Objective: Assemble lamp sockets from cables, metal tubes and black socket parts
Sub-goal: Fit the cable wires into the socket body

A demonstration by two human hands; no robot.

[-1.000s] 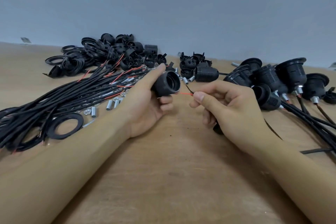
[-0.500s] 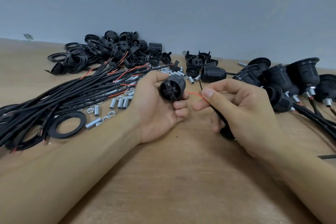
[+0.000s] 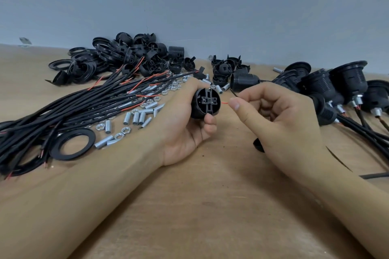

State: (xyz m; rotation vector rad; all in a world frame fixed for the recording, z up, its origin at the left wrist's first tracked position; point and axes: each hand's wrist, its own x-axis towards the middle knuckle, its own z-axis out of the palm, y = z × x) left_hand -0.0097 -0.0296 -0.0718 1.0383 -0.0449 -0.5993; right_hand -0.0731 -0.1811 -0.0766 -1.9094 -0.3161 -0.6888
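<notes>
Now socket body (image 3: 205, 103) faces right, toward red wire (image 3: 224, 103).

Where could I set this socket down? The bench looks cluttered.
Bare wood lies in front, between the two forearms, below the left hand and right hand. Crowded: cables and metal tubes to the left, black socket parts along the wall, assembled sockets to the right.

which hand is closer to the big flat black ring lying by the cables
Left. The left hand, gripping a black socket part, has its forearm just right of the flat ring. The right hand, pinching a red wire, sits farther right, beyond the left hand.
</notes>
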